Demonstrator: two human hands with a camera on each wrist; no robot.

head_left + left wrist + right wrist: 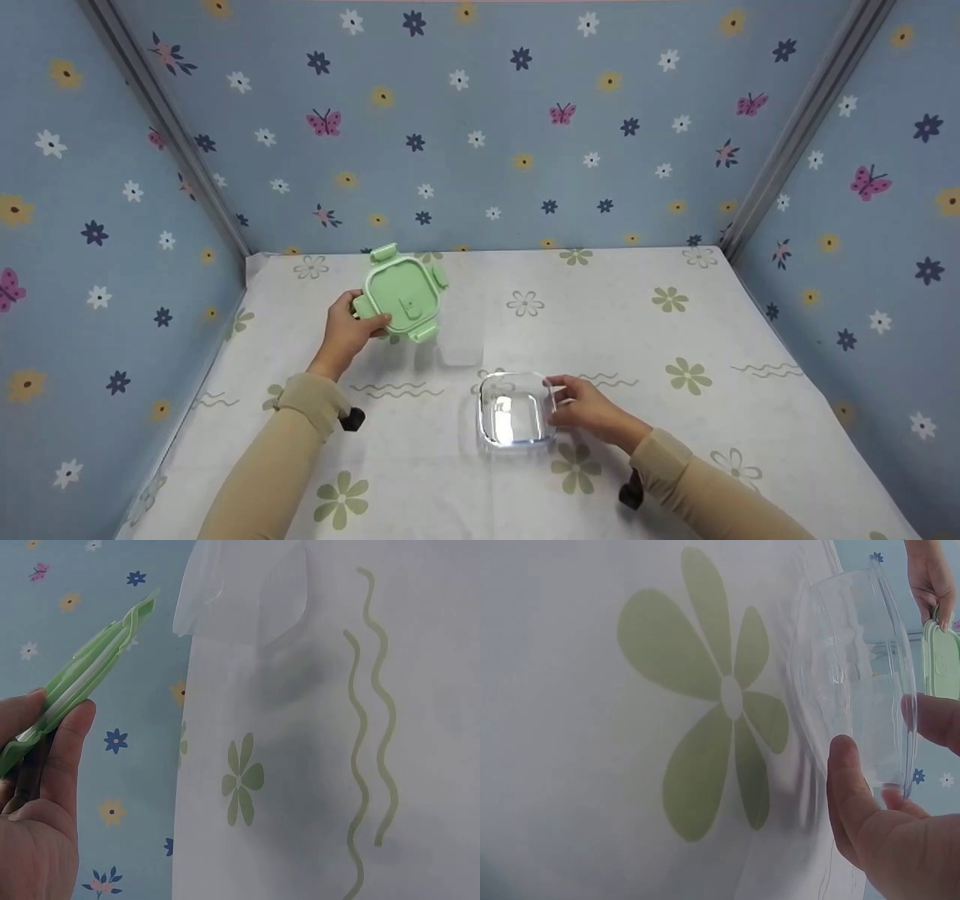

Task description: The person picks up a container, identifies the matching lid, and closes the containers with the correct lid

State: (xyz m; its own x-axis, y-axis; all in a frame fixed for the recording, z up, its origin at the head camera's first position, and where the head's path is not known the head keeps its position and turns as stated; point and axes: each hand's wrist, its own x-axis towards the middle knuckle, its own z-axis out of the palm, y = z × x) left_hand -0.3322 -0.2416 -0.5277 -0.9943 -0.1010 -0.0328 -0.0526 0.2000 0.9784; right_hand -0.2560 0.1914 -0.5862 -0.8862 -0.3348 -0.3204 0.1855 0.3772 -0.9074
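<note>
My left hand (pixel 352 324) pinches a green snap-lock lid (pixel 403 294) by one edge tab and holds it tilted above the table, left of centre. The left wrist view shows that lid (pixel 82 675) edge-on between thumb and fingers (pixel 64 742). My right hand (pixel 581 409) grips the right rim of a clear square glass container (pixel 514 411) that sits on the white flowered tablecloth (pixel 675 360). Seen from the right wrist, thumb and fingers (pixel 855 787) curl over the container's wall (pixel 855 682).
A translucent white plastic piece (pixel 460 346) lies on the cloth between lid and container, also visible as a pale sheet (pixel 240 592). Blue flowered walls (pixel 480 127) close off the table at the back and both sides.
</note>
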